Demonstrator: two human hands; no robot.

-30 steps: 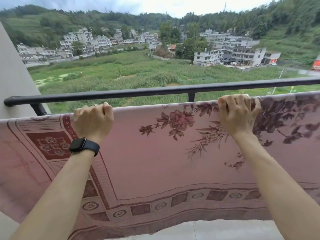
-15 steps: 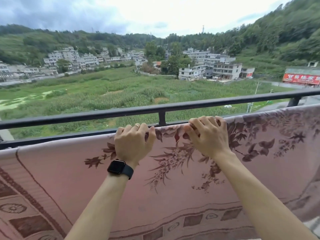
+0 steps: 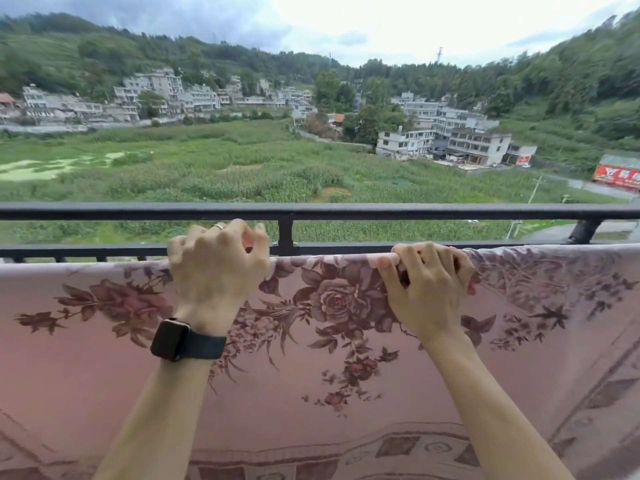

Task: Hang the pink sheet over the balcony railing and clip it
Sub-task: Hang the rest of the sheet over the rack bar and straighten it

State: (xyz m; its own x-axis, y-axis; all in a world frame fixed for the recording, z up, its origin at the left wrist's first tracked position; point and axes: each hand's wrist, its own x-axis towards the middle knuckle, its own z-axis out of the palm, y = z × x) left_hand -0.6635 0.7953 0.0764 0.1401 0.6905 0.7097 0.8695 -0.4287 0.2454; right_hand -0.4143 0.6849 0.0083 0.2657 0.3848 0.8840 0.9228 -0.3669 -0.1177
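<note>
Sheet: the pink floral sheet hangs spread across the inner side of the railing, in front of you. Its top edge runs level with the lower bar, well below the top rail. You cannot tell whether the cloth lies over that bar or only against it.
Right hand: your right hand grips the sheet's top edge, right of the post. The fingers curl over the rolled hem and the thumb presses from your side.
Left hand: your left hand is at the top edge, left of the post, knuckles raised above the hem. The fingers are curled and blurred; whether they pinch cloth cannot be told.
Spacing: both hands sit near each other, with the large rose print between them.
Wrist: a black watch on your left wrist, a ring on one left finger.
Beyond: green fields, pale buildings, wooded hills, and a red sign at the right.
</note>
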